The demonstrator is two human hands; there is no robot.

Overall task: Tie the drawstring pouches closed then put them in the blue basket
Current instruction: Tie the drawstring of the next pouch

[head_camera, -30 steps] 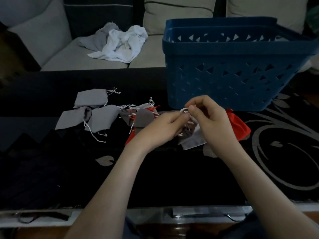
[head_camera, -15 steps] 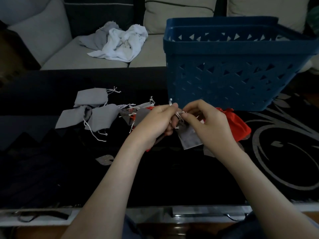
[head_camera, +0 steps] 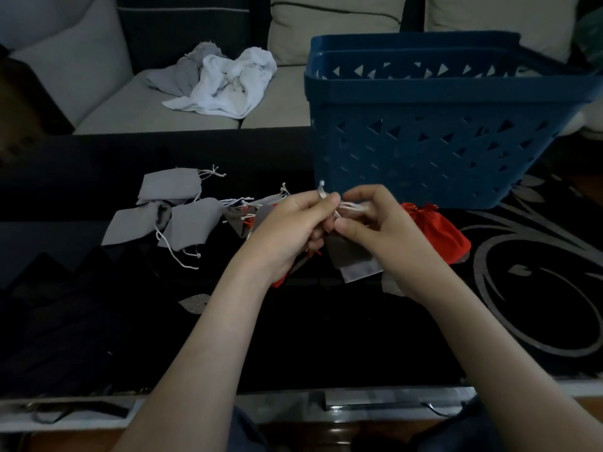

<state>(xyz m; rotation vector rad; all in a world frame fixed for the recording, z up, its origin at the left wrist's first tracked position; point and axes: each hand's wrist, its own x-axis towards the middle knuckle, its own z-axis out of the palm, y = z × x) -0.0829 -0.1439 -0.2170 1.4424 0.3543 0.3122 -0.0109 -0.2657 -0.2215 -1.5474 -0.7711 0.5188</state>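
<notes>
Grey pouch [head_camera: 354, 259] hung just above the tabletop [head_camera: 326, 337], close in front of the blue basket [head_camera: 440, 151]. Since a second before, the left grip [head_camera: 293, 226] had drawn a cord end up and leftward. The white drawstring [head_camera: 354, 207] now stretched across to the right grip [head_camera: 385, 230], so the knot was probably being pulled tight. Both grips pinched the cord, the pouch dangling directly beneath them. More grey pouches [head_camera: 182, 207] lay loose-corded to the left.
</notes>
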